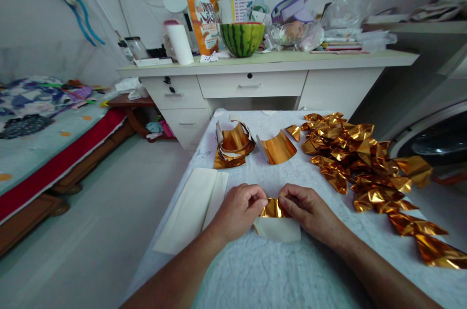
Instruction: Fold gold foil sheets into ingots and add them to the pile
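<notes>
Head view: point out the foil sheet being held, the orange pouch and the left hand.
foil sheet [273,209]: head view, on its gold part, above the white part.
orange pouch [204,18]: head view, on its printed front.
left hand [242,208]: head view, on the back of the hand.

A hand could pass over the near middle of the tablecloth [251,275]. Beyond, the left hand [241,209] and right hand [306,209] bar the way; heaped gold foil [350,153] blocks the right, a curled gold bundle [235,139] and 1 curved sheet [280,148] the far side.
</notes>
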Demonstrator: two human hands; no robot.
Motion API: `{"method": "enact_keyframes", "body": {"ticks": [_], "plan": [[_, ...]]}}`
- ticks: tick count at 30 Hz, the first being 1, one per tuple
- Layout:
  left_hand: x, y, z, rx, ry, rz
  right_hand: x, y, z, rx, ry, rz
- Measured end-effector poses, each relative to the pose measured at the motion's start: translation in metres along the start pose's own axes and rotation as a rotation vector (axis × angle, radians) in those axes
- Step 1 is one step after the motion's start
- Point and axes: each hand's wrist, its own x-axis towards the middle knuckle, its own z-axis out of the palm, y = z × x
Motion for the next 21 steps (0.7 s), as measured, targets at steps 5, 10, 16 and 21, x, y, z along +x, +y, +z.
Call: {"method": "enact_keyframes", "body": {"ticks": [5,10,16,21], "plan": [[-0.001,0.004,0.0,-0.051,-0.028,-0.001,0.0,-0.004,-0.001,-0.078,0.0,-0.005],[-0.002,-0.003,-0.002,-0.315,-0.067,-0.051,0.002,-0.004,-0.005,-0.093,0.127,0.02],[0.0,-0.009,-0.008,-0.481,-0.021,-0.106,0.002,0.006,-0.003,0.059,0.133,0.043],[0.004,-0.01,-0.007,-0.462,0.072,-0.112,0.001,0.007,0.0,0.092,0.095,-0.012]]}}
